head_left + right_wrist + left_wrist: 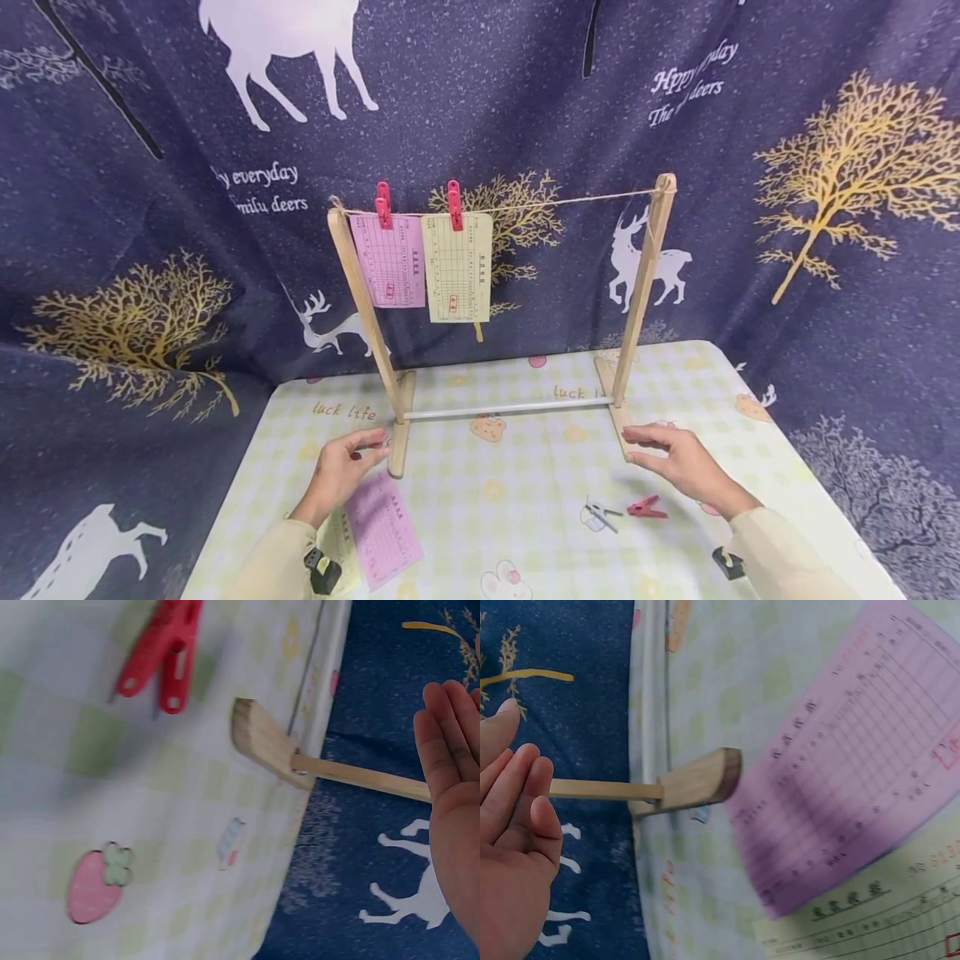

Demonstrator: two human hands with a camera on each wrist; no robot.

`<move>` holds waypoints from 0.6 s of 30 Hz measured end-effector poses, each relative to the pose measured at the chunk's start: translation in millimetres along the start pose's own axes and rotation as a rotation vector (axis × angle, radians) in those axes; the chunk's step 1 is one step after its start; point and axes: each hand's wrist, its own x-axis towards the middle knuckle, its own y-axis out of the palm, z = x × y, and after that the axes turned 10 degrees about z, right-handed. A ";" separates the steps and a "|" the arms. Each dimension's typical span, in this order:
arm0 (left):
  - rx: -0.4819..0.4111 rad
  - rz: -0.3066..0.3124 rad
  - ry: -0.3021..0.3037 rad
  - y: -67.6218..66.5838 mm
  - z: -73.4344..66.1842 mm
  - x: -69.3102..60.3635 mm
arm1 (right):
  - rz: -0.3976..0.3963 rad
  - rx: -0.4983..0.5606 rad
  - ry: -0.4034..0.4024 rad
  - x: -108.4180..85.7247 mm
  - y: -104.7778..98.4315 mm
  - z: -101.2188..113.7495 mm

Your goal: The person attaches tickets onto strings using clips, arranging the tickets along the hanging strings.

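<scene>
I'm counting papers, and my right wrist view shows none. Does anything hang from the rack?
Observer: Yes, the head view shows a pink slip and a yellow slip side by side on its string.
Operator: Any loose ones?
Observer: A pink sheet lies on the table, next to a yellow sheet.
Operator: Is the left hand holding anything?
Observer: No, it looks empty, close to the left wooden foot.

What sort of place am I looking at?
Probably a makeshift indoor tabletop set-up, though the wider surroundings are hidden: a dark-blue, deer-print cloth backdrop hangs behind a pale green-and-white checked tablecloth, where a light wooden frame stands like a miniature clothesline.
</scene>
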 end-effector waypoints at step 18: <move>0.084 0.001 -0.161 -13.0 53.3 -21.5 | 0.131 0.088 0.085 -35.1 14.1 -39.1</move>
